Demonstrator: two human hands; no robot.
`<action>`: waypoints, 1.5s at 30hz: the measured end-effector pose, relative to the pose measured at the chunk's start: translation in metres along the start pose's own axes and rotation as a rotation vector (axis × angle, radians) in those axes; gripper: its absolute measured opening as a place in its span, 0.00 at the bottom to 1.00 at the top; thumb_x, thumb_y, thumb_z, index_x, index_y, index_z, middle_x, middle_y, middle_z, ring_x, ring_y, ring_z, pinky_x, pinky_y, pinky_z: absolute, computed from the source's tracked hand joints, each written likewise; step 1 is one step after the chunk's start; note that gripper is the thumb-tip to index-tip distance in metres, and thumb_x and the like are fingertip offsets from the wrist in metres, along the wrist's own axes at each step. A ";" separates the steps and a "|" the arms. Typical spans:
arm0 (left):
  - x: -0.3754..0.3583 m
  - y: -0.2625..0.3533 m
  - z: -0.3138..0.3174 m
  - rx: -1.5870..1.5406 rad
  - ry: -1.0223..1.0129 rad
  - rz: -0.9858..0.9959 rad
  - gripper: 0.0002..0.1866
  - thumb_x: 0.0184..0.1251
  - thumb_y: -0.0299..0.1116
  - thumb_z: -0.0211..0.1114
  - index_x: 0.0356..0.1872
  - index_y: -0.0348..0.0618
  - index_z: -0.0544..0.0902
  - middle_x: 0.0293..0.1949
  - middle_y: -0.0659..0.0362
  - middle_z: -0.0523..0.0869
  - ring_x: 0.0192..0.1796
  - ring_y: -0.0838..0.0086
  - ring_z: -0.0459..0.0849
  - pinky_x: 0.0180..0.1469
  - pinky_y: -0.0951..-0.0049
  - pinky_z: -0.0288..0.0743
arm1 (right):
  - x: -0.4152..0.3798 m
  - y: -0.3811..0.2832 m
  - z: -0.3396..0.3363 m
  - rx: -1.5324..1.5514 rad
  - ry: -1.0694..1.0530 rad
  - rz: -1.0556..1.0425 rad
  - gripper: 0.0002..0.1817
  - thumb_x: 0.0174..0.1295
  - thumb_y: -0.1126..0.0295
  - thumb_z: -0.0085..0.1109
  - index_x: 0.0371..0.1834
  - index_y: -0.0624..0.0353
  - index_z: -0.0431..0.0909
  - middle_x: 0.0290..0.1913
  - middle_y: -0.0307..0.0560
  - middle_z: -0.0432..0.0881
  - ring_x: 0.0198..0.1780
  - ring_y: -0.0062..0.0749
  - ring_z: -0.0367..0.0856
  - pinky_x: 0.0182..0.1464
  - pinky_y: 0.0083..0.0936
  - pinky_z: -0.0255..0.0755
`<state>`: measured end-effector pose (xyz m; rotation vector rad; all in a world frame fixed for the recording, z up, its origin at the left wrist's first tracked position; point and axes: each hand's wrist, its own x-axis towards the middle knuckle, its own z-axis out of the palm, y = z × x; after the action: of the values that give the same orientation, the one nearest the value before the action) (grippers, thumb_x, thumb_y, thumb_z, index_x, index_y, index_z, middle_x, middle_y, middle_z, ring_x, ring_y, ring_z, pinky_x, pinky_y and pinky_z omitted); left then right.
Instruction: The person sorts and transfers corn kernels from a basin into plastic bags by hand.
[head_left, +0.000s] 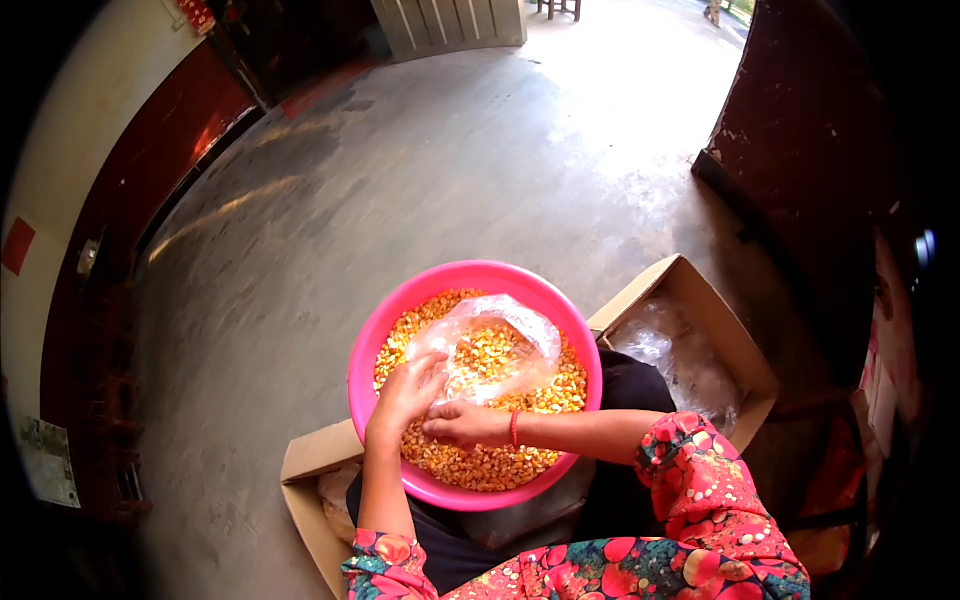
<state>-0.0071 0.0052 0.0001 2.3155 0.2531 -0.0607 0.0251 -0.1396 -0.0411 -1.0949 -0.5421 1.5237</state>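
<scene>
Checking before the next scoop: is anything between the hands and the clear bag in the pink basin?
Nothing visible. The left hand and right hand are both already at the mouth of the clear plastic bag, which lies on the corn kernels in the pink basin.

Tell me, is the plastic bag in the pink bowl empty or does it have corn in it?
It has corn in it. Yellow kernels show through the clear plastic bag, which lies on the corn in the pink bowl.

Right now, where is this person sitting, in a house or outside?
Probably a doorway or entrance hall of a rural home: bare concrete floor, dark red door open to sunlight, and a pink basin of corn kernels.
</scene>
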 end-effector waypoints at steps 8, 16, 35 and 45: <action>0.001 0.004 0.001 0.011 -0.053 -0.066 0.18 0.62 0.36 0.62 0.52 0.41 0.80 0.49 0.49 0.83 0.54 0.62 0.81 0.56 0.67 0.72 | -0.012 -0.020 -0.005 -0.056 -0.242 0.147 0.14 0.69 0.58 0.48 0.28 0.52 0.72 0.16 0.29 0.63 0.15 0.14 0.57 0.16 0.16 0.50; 0.002 -0.006 0.001 -0.016 -0.008 0.021 0.18 0.61 0.36 0.61 0.52 0.41 0.80 0.46 0.45 0.83 0.49 0.57 0.83 0.52 0.64 0.74 | -0.019 -0.062 -0.035 -0.216 -0.100 0.025 0.14 0.70 0.58 0.49 0.30 0.52 0.75 0.17 0.25 0.63 0.17 0.09 0.58 0.17 0.12 0.47; 0.000 0.000 -0.001 0.037 -0.050 -0.036 0.17 0.61 0.35 0.61 0.52 0.43 0.80 0.48 0.48 0.83 0.52 0.58 0.81 0.55 0.64 0.73 | -0.019 -0.059 -0.041 -1.031 0.180 -0.822 0.04 0.50 0.77 0.61 0.30 0.61 0.78 0.23 0.50 0.77 0.26 0.46 0.79 0.29 0.36 0.72; 0.001 0.002 0.002 0.019 -0.023 -0.024 0.17 0.61 0.36 0.60 0.50 0.45 0.81 0.46 0.47 0.83 0.50 0.56 0.82 0.54 0.63 0.74 | -0.003 0.011 -0.006 -1.487 -0.135 -0.846 0.05 0.49 0.68 0.56 0.24 0.57 0.76 0.33 0.47 0.77 0.40 0.42 0.77 0.43 0.37 0.73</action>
<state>-0.0054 0.0028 -0.0003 2.3294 0.2698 -0.1022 0.0245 -0.1463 -0.0518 -1.4590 -2.0838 0.2418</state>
